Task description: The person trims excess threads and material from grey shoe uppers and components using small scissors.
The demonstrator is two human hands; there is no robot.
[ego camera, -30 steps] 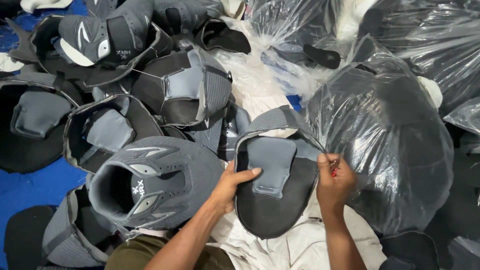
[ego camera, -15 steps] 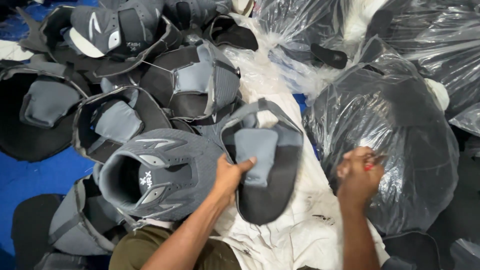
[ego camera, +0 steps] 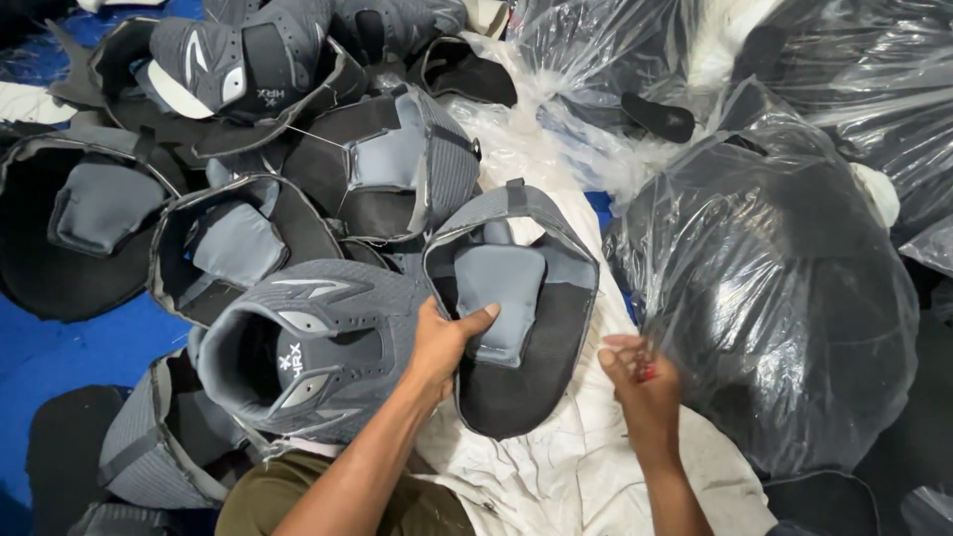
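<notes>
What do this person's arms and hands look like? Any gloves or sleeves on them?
No gloves: both the left hand and the right hand are bare, and both forearms are uncovered up to the bottom edge of the picture. No watch, ring or band shows. An olive-green garment appears at the lower edge, beside the left arm.

Two hands were in view: a left hand (ego camera: 444, 342) and a right hand (ego camera: 635, 382). About nine grey and black shoe uppers (ego camera: 511, 298) lay piled toward the left edge, some partly hidden. At least three clear plastic bags (ego camera: 784, 308) of dark parts sat along the right edge.
</notes>
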